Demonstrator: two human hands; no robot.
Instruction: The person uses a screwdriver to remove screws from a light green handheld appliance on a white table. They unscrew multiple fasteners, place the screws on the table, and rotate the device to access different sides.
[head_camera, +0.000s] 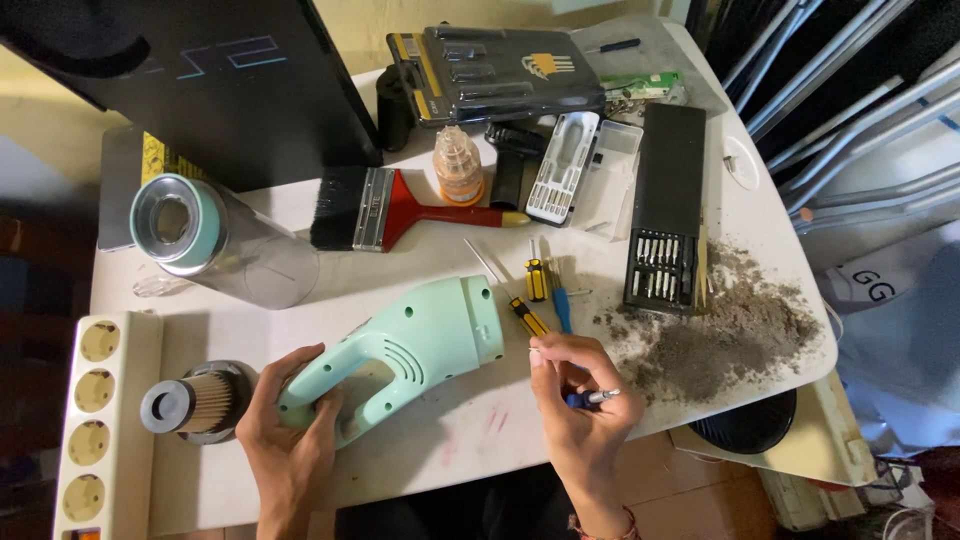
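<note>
The person's left hand (292, 435) wraps around the handle end of a mint-green handheld vacuum body (410, 352), fingers closed over the grip loop and thumb on its upper edge. The body lies flat on the white table (455, 440), running from the hand up and to the right, its wide open end pointing toward the middle of the table.

The right hand (580, 400) sits just to the right of that open end, not touching the body. Its fingers are curled shut on a small blue-handled screwdriver (592, 398), whose metal tip pokes out to the right past the knuckles. One fingertip rests close to a yellow-and-black screwdriver (527, 318) lying beside the vacuum's mouth.

Just above the right hand lie a second yellow-and-black screwdriver (536, 280) and a blue driver (561, 308). To the right, a black bit case (668, 210) stands open with rows of bits, and a spread of grey dust and dirt (725, 335) covers the table's right corner.

Left of the left hand, a pleated cylindrical filter (195, 403) lies on its side, with a beige power strip (100, 420) beyond it. Above it lies a clear dust cup (225, 245) with a mint rim. A red-handled paintbrush (400, 212), a small orange-tinted bottle (459, 167) and a grey tool case (495, 70) lie farther back.
</note>
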